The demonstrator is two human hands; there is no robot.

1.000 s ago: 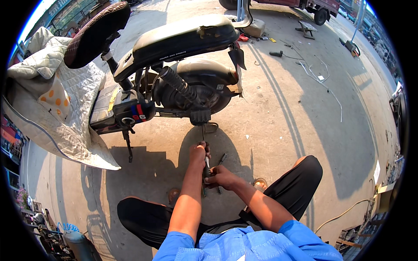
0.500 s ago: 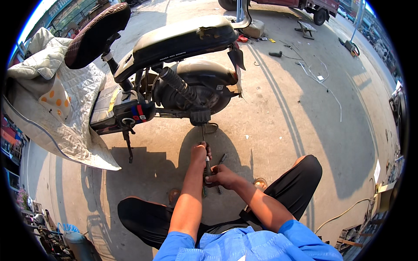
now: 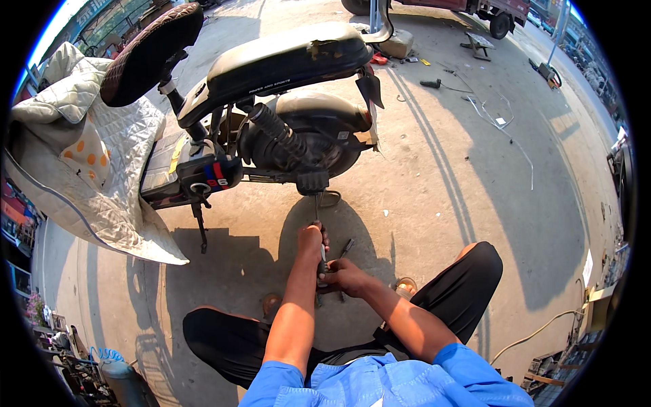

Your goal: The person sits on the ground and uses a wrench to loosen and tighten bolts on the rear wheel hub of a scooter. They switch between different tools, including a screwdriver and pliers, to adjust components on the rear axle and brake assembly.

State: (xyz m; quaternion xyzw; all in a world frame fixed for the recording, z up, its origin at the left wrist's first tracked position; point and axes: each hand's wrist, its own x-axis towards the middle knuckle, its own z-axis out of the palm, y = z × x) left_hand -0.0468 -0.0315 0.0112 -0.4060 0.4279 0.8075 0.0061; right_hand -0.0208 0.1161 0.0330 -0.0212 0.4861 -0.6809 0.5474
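Your left forearm [image 3: 293, 315] reaches far, elbow nearly straight; left hand [image 3: 310, 239] farthest out, fingers curled closed. Your right forearm [image 3: 405, 315] slants far and left; right hand [image 3: 346, 277] nearer, fingers bent inward, just right of left forearm.

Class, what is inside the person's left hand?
A long tool: its thin rod shows beyond the left hand, its thicker part toward the right hand. The stretch inside the grip is covered.
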